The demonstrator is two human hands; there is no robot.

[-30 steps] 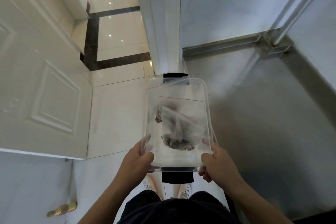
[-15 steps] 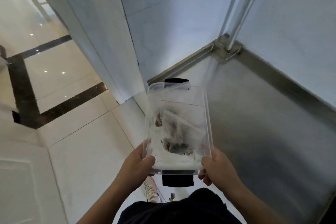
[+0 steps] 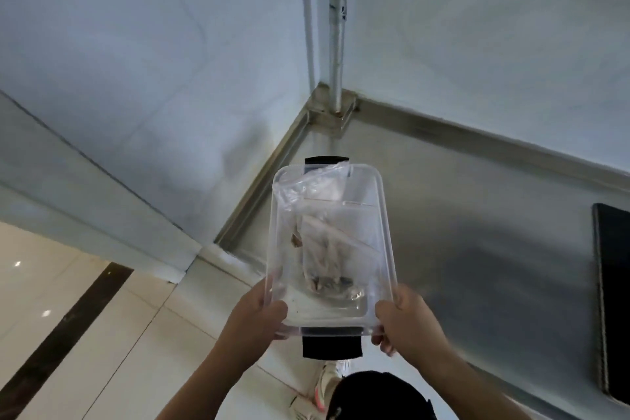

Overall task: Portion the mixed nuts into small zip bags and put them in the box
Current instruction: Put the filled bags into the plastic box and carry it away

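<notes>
A clear plastic box (image 3: 383, 215) with black clips at its near and far ends is held in the air over the left edge of a steel counter (image 3: 477, 249). My left hand (image 3: 254, 317) grips its near left corner, thumb over the rim. At the near right corner my right hand (image 3: 405, 320) holds it the same way. Inside the box lie small zip bags (image 3: 324, 249) with red seal lines. Nuts (image 3: 329, 281) are heaped at the near end of the bags. One empty bag sticks up at the far end.
White tiled walls meet in the corner behind the counter, where a metal pipe (image 3: 335, 44) rises from a bracket. A flat black object (image 3: 613, 300) lies on the counter at the right. A tiled floor with a dark stripe (image 3: 61, 327) is at the lower left, my shoe (image 3: 324, 385) below.
The view has swung right, from the doorway and floor to the counter corner. The box, still in both hands, now hangs over the counter's left edge. The black object has come into view.
</notes>
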